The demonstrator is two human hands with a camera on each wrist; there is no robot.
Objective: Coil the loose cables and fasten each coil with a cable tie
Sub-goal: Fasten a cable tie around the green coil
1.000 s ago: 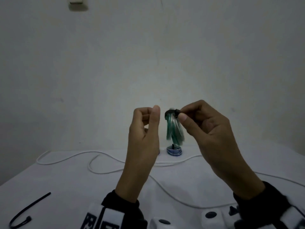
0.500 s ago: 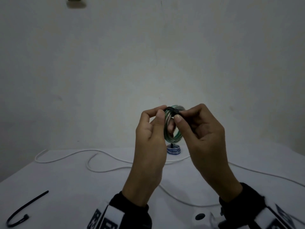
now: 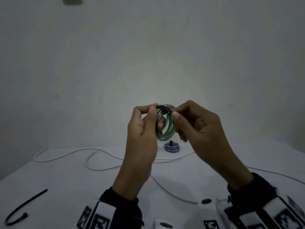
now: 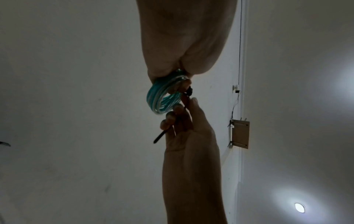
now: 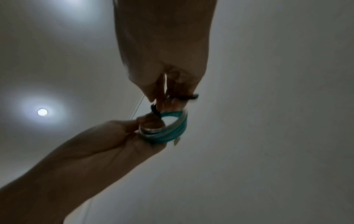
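So, my left hand (image 3: 142,129) pinches the glossy green-and-clear cable coil (image 3: 165,124), a round ring held upright above the bench (image 3: 66,179). My right hand (image 3: 198,126) pinches the thin black cable tie (image 3: 163,108) banding the coil's top, between both grips. Below them: a blue coil (image 3: 171,147), tied; limp white cable (image 3: 102,156); a spare tie (image 3: 23,207), hooked.
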